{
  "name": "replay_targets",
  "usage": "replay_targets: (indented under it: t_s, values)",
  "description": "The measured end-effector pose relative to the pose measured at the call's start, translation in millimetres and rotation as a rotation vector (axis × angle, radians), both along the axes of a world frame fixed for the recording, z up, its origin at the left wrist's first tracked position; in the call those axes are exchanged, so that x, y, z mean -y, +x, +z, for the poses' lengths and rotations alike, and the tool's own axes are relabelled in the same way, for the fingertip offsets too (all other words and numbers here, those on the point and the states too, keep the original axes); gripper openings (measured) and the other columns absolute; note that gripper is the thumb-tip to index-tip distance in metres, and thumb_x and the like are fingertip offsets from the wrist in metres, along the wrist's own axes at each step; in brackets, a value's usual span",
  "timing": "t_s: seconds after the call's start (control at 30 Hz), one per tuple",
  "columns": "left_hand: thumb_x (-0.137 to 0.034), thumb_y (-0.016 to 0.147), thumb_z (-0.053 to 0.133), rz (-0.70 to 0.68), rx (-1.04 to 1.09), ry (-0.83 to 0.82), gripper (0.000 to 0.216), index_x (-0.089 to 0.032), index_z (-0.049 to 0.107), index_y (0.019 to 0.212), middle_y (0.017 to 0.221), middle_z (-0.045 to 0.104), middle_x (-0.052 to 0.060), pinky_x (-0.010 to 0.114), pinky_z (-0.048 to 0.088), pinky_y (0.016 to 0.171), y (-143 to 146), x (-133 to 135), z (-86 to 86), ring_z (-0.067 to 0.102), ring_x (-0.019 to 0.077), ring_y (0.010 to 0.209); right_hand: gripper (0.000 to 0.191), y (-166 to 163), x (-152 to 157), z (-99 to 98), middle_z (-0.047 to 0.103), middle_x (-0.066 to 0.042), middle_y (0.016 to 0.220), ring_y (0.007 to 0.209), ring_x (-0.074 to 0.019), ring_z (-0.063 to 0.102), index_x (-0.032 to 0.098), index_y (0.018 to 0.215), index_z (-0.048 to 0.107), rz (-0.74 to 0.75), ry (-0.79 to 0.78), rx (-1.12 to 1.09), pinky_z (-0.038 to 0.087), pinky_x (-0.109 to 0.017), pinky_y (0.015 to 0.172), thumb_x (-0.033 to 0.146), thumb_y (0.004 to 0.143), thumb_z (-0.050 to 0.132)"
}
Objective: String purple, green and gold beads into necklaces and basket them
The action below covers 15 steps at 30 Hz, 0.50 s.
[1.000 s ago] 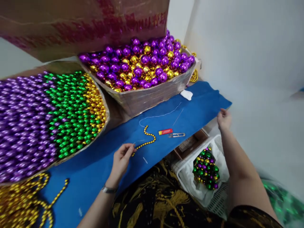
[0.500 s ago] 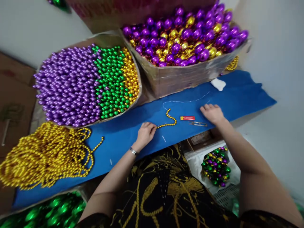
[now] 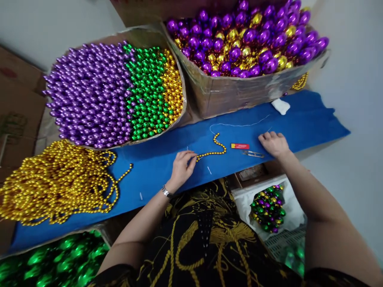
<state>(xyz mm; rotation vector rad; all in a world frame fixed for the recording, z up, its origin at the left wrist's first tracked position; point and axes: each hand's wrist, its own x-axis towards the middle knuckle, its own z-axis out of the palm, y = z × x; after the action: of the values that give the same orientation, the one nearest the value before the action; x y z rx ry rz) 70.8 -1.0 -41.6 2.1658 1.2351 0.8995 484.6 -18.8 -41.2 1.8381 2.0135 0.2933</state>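
My left hand (image 3: 182, 166), with a metal watch on its wrist, pinches the near end of a short string of gold beads (image 3: 220, 152). The rest of the string curves away on the blue cloth and bends back on itself. From around its far end a thin white thread (image 3: 236, 125) runs to the right. My right hand (image 3: 274, 144) rests on the cloth with its fingers curled closed; a fine sliver shows above the fingertips, too thin to name. Between the hands lie a red and yellow lighter (image 3: 240, 146) and small metal thread snips (image 3: 253, 154).
Behind stand a box of purple, green and gold beads (image 3: 92, 95) and a box of larger purple and gold balls (image 3: 239, 52). Gold bead strands (image 3: 60, 183) are heaped at left. A white scrap (image 3: 280, 106) lies at right. Green balls (image 3: 54, 259) sit below the table.
The camera view has shifted slightly, moving the table things a little in the picture. Both hands keep nearly the same places on the cloth, the left still at the bead string.
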Motion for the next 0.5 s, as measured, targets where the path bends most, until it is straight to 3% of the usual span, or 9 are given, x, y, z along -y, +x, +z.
replay_targets:
  t_s: [0.07,0.13,0.23,0.33,0.43,0.5]
  values:
    - [-0.029,0.093,0.057,0.031,0.069,-0.07,0.018,-0.019,0.071,0.096,0.1,0.072,0.007,0.037,0.05,0.09,4.0,4.4,5.7,0.064,0.0202,0.097,0.027,6.4,0.7,6.5,0.068,-0.012,0.086,0.078,-0.0194,0.053,0.015,0.096,0.067,0.021,0.053,-0.022,0.024,-0.031,0.065,0.013,0.092,0.041]
    - [-0.033,0.091,0.059,0.069,0.195,-0.245,0.02,-0.018,0.072,0.094,0.095,0.072,0.007,0.034,0.05,0.085,11.0,10.2,11.7,0.064,0.0187,0.09,0.025,0.4,2.7,13.7,0.069,-0.011,0.082,0.073,-0.0191,0.054,0.016,0.094,0.069,0.032,0.142,-0.06,0.024,-0.032,0.063,0.014,0.092,0.044]
    - [-0.043,0.087,0.065,0.038,0.508,-0.771,0.031,-0.016,0.073,0.098,0.092,0.073,0.008,0.028,0.05,0.072,25.8,19.9,20.5,0.064,0.015,0.078,0.026,-47.3,14.2,23.9,0.074,-0.007,0.098,0.08,-0.0175,0.059,0.023,0.109,0.069,0.148,0.263,-0.159,0.033,-0.032,0.067,0.022,0.097,0.046]
    - [-0.049,0.077,0.075,-0.046,0.825,-1.242,0.043,-0.015,0.073,0.102,0.093,0.073,0.008,0.025,0.05,0.068,37.9,27.7,26.8,0.064,0.0128,0.075,0.021,-127.3,34.1,28.5,0.075,0.002,0.102,0.089,-0.0139,0.063,0.032,0.107,0.068,0.663,0.439,-0.463,0.044,-0.03,0.08,0.021,0.096,0.054]
    - [-0.042,0.064,0.086,0.035,0.999,-1.35,0.04,-0.014,0.074,0.09,0.083,0.071,0.004,0.023,0.05,0.066,34.2,30.7,27.6,0.062,0.0098,0.07,0.018,-188.7,46.2,23.5,0.074,0.004,0.106,0.091,-0.0142,0.063,0.032,0.103,0.069,0.906,0.488,-0.59,0.047,-0.03,0.084,0.021,0.093,0.059]
    - [-0.04,0.06,0.089,0.156,1.01,-1.292,0.039,-0.014,0.073,0.083,0.077,0.07,0.002,0.021,0.05,0.062,21.5,29.8,25.0,0.062,0.0086,0.065,0.023,-202.2,41.8,16.2,0.073,0.002,0.11,0.092,-0.0138,0.064,0.032,0.11,0.069,0.862,0.431,-0.652,0.049,-0.029,0.083,0.02,0.095,0.056]
